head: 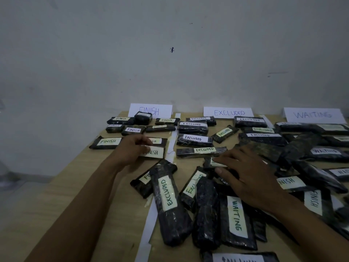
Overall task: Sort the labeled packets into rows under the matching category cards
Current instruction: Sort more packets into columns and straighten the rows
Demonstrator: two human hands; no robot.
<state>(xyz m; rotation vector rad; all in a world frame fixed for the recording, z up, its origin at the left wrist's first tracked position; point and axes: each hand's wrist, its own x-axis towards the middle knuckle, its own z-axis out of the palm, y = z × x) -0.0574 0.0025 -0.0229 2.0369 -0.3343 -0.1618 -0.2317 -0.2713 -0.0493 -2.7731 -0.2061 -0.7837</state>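
Note:
Three white category cards stand against the wall: FINISH (151, 110), EXCLUDED (228, 112) and WAITING (313, 115). Dark labeled packets lie in rows under each. My left hand (132, 148) rests on a FINISH packet (154, 152) in the left column, fingers curled on its label. My right hand (247, 173) lies over a small packet (211, 162) in the middle pile, thumb under its near edge. In front lies a mixed pile with an EXCLUDED packet (167, 201) and a WAITING packet (236, 218).
White paper strips (172, 146) divide the wooden table (105, 214) into columns. The table's left edge runs diagonally, with floor beyond it. A plain grey wall stands right behind the cards. More FINISH and WAITING packets crowd the right side (313, 201).

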